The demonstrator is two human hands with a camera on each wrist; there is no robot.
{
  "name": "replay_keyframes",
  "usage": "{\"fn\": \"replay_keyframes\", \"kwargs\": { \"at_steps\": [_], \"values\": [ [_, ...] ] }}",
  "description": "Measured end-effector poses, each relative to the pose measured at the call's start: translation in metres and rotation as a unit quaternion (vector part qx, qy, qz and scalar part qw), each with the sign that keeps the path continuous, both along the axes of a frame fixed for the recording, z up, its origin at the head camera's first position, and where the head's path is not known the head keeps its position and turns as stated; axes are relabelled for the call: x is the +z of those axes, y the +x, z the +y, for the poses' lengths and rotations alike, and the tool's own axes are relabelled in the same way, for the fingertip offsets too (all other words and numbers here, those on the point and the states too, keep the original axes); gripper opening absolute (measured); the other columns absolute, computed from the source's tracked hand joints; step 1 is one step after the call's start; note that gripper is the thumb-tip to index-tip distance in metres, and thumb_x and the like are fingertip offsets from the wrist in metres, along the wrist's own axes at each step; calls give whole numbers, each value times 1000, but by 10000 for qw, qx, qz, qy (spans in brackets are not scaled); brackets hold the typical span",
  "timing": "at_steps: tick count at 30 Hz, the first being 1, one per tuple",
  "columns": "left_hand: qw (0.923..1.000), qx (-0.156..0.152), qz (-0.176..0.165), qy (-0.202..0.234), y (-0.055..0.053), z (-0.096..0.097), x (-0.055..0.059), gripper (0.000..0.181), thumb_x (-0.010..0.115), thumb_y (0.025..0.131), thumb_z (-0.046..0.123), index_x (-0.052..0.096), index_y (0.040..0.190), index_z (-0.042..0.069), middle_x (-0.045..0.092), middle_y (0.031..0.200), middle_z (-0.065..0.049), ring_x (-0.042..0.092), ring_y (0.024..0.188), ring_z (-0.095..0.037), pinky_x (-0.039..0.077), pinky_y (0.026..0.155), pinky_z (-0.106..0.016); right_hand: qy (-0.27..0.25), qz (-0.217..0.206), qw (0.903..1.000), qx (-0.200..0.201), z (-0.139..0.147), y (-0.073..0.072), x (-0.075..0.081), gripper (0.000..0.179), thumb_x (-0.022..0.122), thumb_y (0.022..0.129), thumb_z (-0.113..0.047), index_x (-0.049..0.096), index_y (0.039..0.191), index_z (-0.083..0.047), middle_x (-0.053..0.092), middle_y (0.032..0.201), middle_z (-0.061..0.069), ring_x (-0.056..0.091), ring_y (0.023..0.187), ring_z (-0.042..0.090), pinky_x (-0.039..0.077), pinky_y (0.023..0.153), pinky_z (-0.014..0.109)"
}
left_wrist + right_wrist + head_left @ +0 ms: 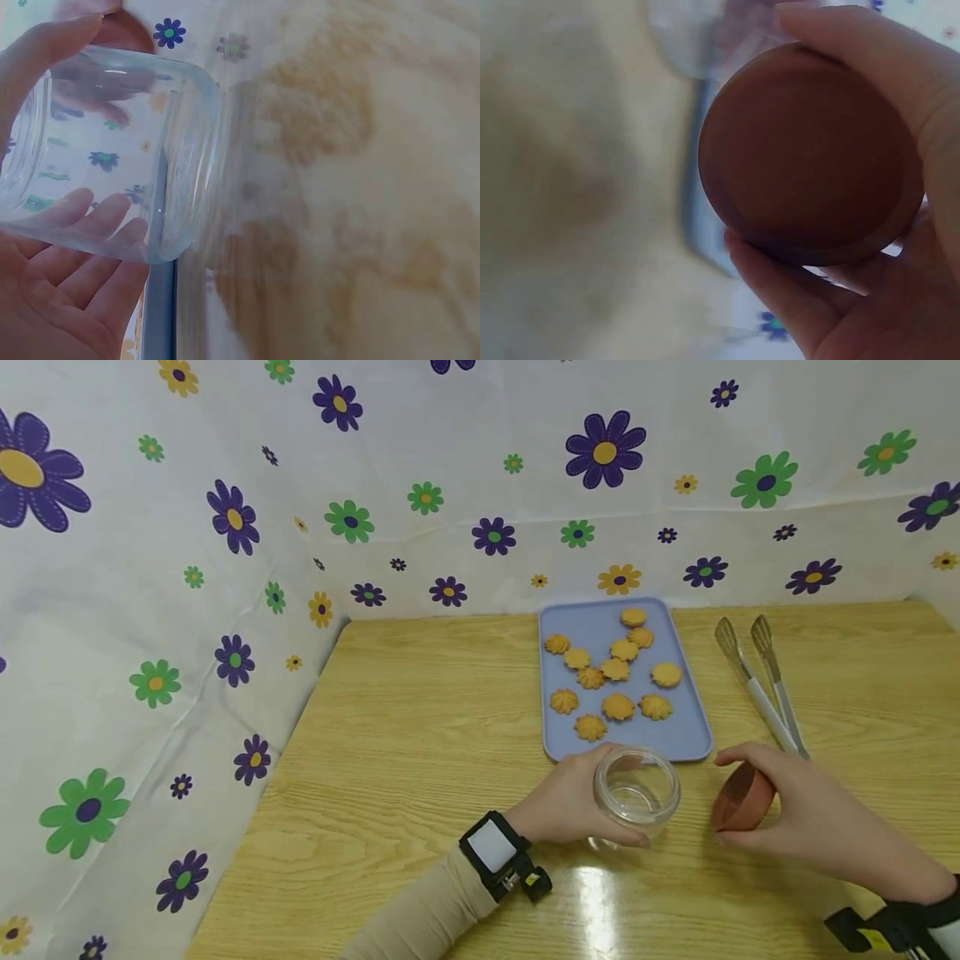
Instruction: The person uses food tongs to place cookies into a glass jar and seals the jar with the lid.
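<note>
A glass jar (637, 793) is sitting in the grasp of the left hand (566, 797), just below the centre of the head view; its round mouth is facing up toward the camera. Thumb and fingers are curving around its sides, as the left wrist view is also showing. Whether the base is touching the table cannot be told. To its right, the right hand (802, 810) is gripping a round brown lid (744, 797) between thumb and fingers, and its hollow side is tilting toward the jar, the two staying apart. Just above the jar, a blue tray (637, 743) is lying flat, carrying scattered cookies (618, 707). Metal tongs (767, 707) are resting spread at the right of the tray, their joined end lying near the right hand. All this is occupying a wooden table (420, 718), while a flowered cloth (450, 468) is covering the upper and left frame.
</note>
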State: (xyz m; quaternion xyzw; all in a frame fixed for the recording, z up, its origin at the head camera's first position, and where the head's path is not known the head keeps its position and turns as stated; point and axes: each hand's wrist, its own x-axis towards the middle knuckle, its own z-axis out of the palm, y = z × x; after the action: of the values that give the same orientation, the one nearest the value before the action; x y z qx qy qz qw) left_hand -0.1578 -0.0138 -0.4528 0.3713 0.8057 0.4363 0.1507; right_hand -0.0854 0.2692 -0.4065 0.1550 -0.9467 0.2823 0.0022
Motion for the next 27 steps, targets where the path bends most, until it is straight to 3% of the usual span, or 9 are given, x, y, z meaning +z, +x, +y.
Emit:
{"fn": "replay_keyframes", "kwargs": {
  "at_steps": [7, 11, 14, 22, 27],
  "values": [
    [10000, 13, -55, -23, 0, 0, 2, 93, 95, 63, 44, 53, 144, 23, 65, 133, 6, 60, 120, -4, 49, 103, -23, -610, 354, 9975, 25, -1, 7, -35, 78, 98, 57, -41, 61, 117, -7, 64, 110, 8, 62, 91, 17, 57, 64, 30],
    [10000, 18, -24, -85, 1, -1, 3, 94, 95, 63, 44, 53, 144, 22, 65, 134, 5, 60, 121, -4, 48, 104, -22, -669, 688, 9954, -76, 0, 9, -44, 87, 100, 54, -38, 59, 122, -3, 64, 114, 12, 61, 96, 18, 59, 67, 34],
    [10000, 12, 7, -88, 2, -1, 4, 94, 95, 63, 44, 53, 144, 21, 66, 135, 4, 60, 121, -5, 48, 104, -22, -413, 797, 9958, -205, 2, 11, -47, 95, 98, 54, -43, 58, 129, -3, 66, 116, 13, 62, 98, 21, 58, 70, 40],
    [10000, 45, -34, -36, 3, -2, 5, 94, 95, 63, 43, 54, 144, 19, 65, 135, 4, 60, 122, -7, 48, 105, -23, -120, 297, 9987, -394, 7, 18, -52, 104, 91, 59, -58, 54, 138, -2, 62, 121, 19, 63, 104, 38, 57, 77, 54],
    [10000, 44, -32, -74, 3, -1, 6, 94, 95, 63, 44, 54, 143, 18, 65, 135, 3, 60, 121, -7, 48, 104, -23, 69, 218, 9985, -501, 7, 16, -40, 104, 89, 61, -60, 54, 140, -3, 60, 124, 22, 60, 108, 44, 55, 80, 63]
  ]
}}
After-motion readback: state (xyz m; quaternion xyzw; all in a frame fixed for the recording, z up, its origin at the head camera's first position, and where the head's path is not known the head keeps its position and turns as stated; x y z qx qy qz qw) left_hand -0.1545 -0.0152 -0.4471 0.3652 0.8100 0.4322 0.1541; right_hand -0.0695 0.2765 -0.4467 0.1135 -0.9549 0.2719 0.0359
